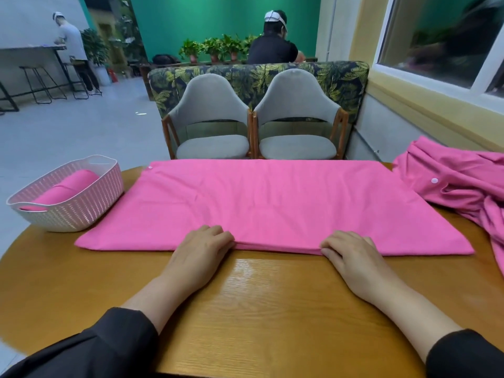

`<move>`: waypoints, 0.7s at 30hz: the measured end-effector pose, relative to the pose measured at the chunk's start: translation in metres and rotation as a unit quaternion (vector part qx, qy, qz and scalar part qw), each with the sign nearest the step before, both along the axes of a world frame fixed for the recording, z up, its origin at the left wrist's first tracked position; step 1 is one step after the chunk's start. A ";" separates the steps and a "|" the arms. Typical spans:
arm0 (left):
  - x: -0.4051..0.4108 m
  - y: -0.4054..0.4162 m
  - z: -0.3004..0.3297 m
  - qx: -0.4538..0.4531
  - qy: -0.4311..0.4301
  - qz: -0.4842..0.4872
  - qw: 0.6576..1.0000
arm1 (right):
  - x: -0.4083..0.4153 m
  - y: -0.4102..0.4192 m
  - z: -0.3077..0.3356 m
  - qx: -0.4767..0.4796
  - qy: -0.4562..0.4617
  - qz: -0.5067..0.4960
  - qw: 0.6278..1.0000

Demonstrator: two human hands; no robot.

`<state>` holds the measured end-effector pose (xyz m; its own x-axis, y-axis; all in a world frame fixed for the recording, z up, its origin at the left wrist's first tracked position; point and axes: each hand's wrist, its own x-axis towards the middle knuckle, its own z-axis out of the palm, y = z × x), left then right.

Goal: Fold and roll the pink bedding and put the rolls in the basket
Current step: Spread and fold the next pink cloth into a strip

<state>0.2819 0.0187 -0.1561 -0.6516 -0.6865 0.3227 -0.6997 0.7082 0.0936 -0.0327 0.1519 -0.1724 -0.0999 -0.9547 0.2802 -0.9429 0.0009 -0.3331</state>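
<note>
Dark sleeves [90,347] frame the near edge of a glossy round wooden table [261,309], whose varnish shines between the two forearms. Beyond it stand two grey upholstered chairs with wooden frames [253,124], a leaf-patterned bench back [256,77], a green wall with potted plants [215,49], and a window [447,39] on the right; two people wearing head straps occupy the background.

Spread flat across the table lies a folded pink rectangular sheet [272,203]. Its near edge sits right under both hands: the left hand [203,248] and the right hand [347,251] each have curled fingers on that layered hem, apparently pinching it, though the fingertips are tucked from view. A crumpled pink bedding heap with a white snap button [461,186] lies at the right, just beside the sheet. At the left, touching the sheet's edge, a white woven plastic basket [81,211] holds one pink fabric roll [65,190].
</note>
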 end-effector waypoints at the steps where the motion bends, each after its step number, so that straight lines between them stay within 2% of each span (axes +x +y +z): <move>1: 0.004 0.006 0.001 0.005 -0.004 -0.008 1.000 | 0.001 0.006 0.000 0.002 -0.001 0.005 1.000; 4: 0.016 0.023 0.003 0.024 -0.023 -0.037 0.999 | 0.006 0.028 -0.001 0.001 -0.004 0.020 1.000; 11: 0.049 0.062 0.005 -0.008 -0.056 -0.133 0.990 | 0.023 0.083 0.000 0.002 -0.004 0.057 0.998; 18: 0.062 0.083 0.006 -0.047 -0.045 -0.146 0.987 | 0.033 0.104 0.001 -0.003 0.004 0.089 0.996; 21: 0.049 0.085 0.010 -0.034 -0.031 -0.140 0.989 | 0.030 0.104 0.005 0.003 0.005 0.099 0.995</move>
